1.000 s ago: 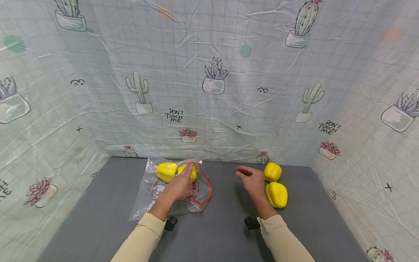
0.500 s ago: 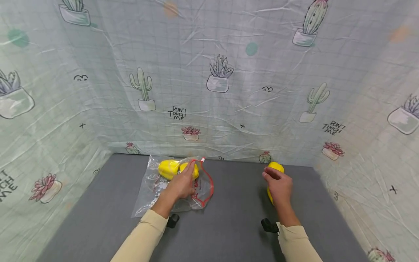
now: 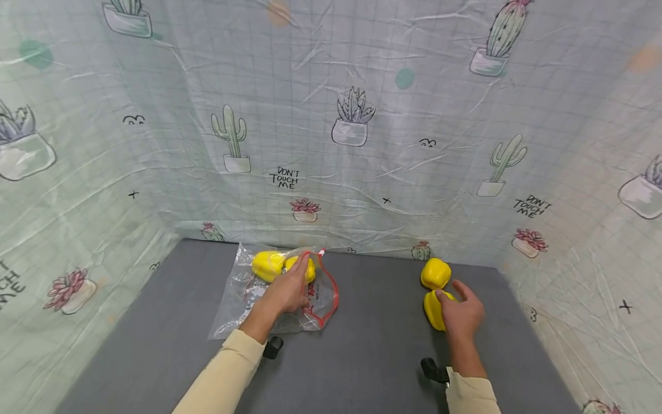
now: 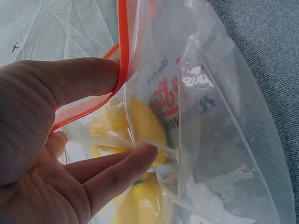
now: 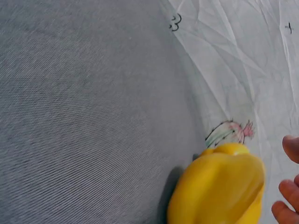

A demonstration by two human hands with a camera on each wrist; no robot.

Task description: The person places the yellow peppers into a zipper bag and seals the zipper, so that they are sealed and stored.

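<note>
A clear plastic zip bag [image 3: 235, 305] with a red-edged mouth lies at the left. Two yellow bell peppers [image 3: 268, 266] show inside it. My left hand [image 3: 285, 292] is at the bag's mouth; in the left wrist view the thumb [image 4: 93, 77] touches the red strip and straight fingers [image 4: 126, 175] lie against the plastic. Two more yellow bell peppers stand at the right, a far one [image 3: 435, 273] and a near one [image 3: 433, 310]. My right hand [image 3: 464, 313] is over the near one's right side, fingers spread, partly hiding it. The right wrist view shows fingertips [image 5: 287, 198] apart from a pepper [image 5: 217, 191].
The grey tabletop [image 3: 372, 333] spreads between the bag and the loose peppers. A cactus-print sheet [image 3: 341, 190] walls in the back and both sides. Black wrist mounts [image 3: 433, 371] hang beneath the forearms.
My right hand has moved right, from left of the loose peppers across to the near one, with its fingers spreading. The left hand stays at the bag.
</note>
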